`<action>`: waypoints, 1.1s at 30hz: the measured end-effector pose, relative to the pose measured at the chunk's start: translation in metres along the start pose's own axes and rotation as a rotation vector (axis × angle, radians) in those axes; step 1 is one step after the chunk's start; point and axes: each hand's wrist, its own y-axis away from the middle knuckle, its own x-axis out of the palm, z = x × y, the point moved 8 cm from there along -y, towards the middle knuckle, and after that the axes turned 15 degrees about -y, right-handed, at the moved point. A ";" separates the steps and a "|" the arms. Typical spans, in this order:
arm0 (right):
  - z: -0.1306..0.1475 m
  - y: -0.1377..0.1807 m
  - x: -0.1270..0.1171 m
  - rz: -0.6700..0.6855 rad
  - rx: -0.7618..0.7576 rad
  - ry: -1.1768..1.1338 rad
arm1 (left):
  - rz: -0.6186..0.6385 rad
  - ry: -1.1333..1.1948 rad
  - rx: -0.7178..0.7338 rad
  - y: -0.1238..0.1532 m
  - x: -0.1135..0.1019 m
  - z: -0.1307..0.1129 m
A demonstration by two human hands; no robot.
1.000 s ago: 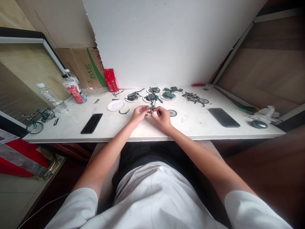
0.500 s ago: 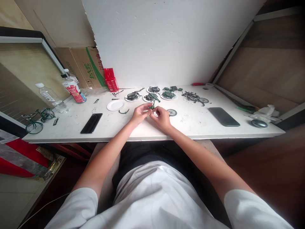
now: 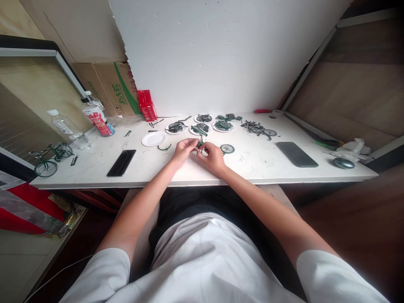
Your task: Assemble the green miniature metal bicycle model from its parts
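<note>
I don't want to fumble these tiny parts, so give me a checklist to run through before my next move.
1. Green part held: ok, at the fingertips of the left hand and right hand.
2. Clear sight of its lower end: not ok, fingers cover it.
3. Pieces fully seated there: cannot tell.
4. Loose spoked wheel close by: ok, beside the right hand.
5. Curved green piece on the table: ok, left of the left hand.
6. Phone away from both hands: ok.

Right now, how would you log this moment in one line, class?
left hand: holding green part | right hand: fingers on same part | beside right hand: spoked wheel
</note>
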 end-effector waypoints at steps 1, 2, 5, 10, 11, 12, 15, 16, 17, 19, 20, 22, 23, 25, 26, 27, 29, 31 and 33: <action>-0.001 0.000 0.000 -0.001 0.004 0.004 | 0.000 -0.007 0.002 0.000 0.000 0.000; -0.001 0.000 0.000 -0.002 0.006 0.009 | 0.001 -0.015 0.005 0.000 0.000 0.000; -0.001 0.000 0.001 0.004 0.003 0.024 | 0.017 -0.035 0.015 0.000 0.001 0.001; 0.002 0.000 0.001 0.013 0.010 0.035 | -0.008 -0.014 -0.010 0.000 -0.001 0.001; 0.002 0.000 0.001 0.015 0.009 0.035 | -0.011 0.000 -0.018 0.000 -0.001 0.001; 0.003 0.000 0.001 0.017 0.008 0.034 | -0.011 0.013 -0.026 0.001 -0.001 0.000; 0.005 0.000 0.000 0.006 0.006 0.030 | -0.008 0.040 -0.038 0.002 -0.001 -0.002; 0.005 0.000 -0.001 0.000 0.009 0.029 | -0.006 0.043 -0.038 0.002 -0.001 -0.003; 0.004 0.000 -0.001 -0.004 0.014 0.029 | -0.003 0.045 -0.037 0.002 -0.001 -0.003; 0.003 0.000 -0.001 -0.005 0.021 0.029 | 0.008 0.048 -0.033 0.002 0.000 -0.003; 0.003 0.000 -0.001 -0.004 0.024 0.029 | 0.015 0.050 -0.031 0.003 0.000 -0.003; 0.003 0.000 -0.001 0.000 0.024 0.025 | 0.026 0.058 -0.029 0.003 0.001 -0.004; 0.003 0.001 -0.001 0.002 0.022 0.023 | 0.027 0.059 -0.028 0.003 0.001 -0.004; 0.003 0.001 -0.001 0.004 0.021 0.021 | 0.026 0.059 -0.031 0.002 0.001 -0.004; 0.003 0.001 -0.001 0.003 0.022 0.021 | 0.025 0.060 -0.033 0.002 0.001 -0.004; 0.003 0.001 -0.001 0.002 0.024 0.021 | 0.026 0.061 -0.035 0.003 0.001 -0.004; 0.002 0.001 -0.001 0.002 0.028 0.019 | 0.031 0.068 -0.035 0.003 0.001 -0.004; 0.002 0.001 -0.001 0.001 0.029 0.018 | 0.035 0.081 -0.040 0.003 0.001 -0.004; 0.002 0.001 -0.001 -0.001 0.027 0.013 | 0.035 0.092 -0.046 0.003 0.000 -0.004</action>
